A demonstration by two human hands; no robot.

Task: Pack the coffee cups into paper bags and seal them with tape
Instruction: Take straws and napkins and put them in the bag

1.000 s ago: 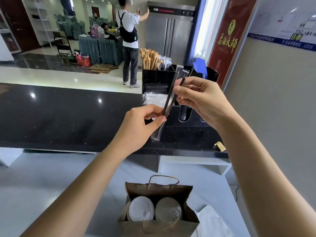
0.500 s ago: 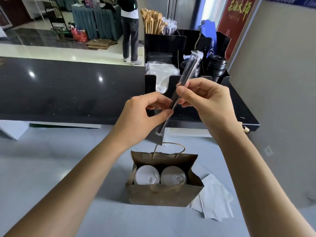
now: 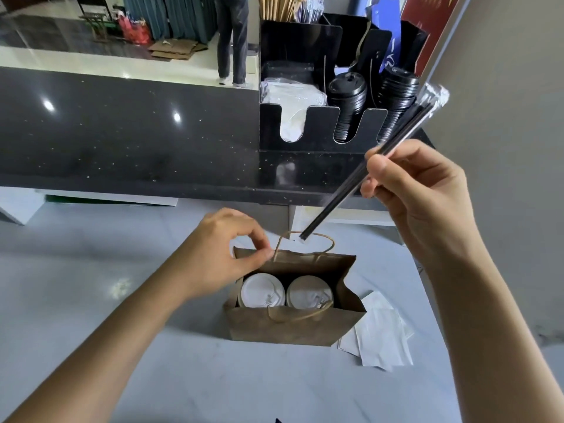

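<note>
A brown paper bag (image 3: pixel 293 326) stands open on the pale grey table (image 3: pixel 91 300), and two coffee cups (image 3: pixel 263 290) with white lids sit side by side inside it, touching each other. The left hand (image 3: pixel 219 257) is at the back left corner of the bag; its thumb and forefinger pinch the rim of the bag there, just beside the base of the back handle (image 3: pixel 305 242), which stands up as a loop. The right hand (image 3: pixel 418 193) is higher and to the right of the bag, and its fingers are curled around wrapped black straws (image 3: pixel 366 169), holding them near their middle. The straws are tilted: the lower end points down toward the back handle, and the upper end, with clear wrapping, rises toward the wall. White napkins (image 3: pixel 378 334) lie on the table just beside the right side of the bag. Behind the table, on the black counter (image 3: pixel 122 132), a black organizer (image 3: pixel 308 138) holds stacks of black lids (image 3: pixel 348 102) and white packets. Beyond the counter, the legs of a person (image 3: pixel 232 41) are visible.
</note>
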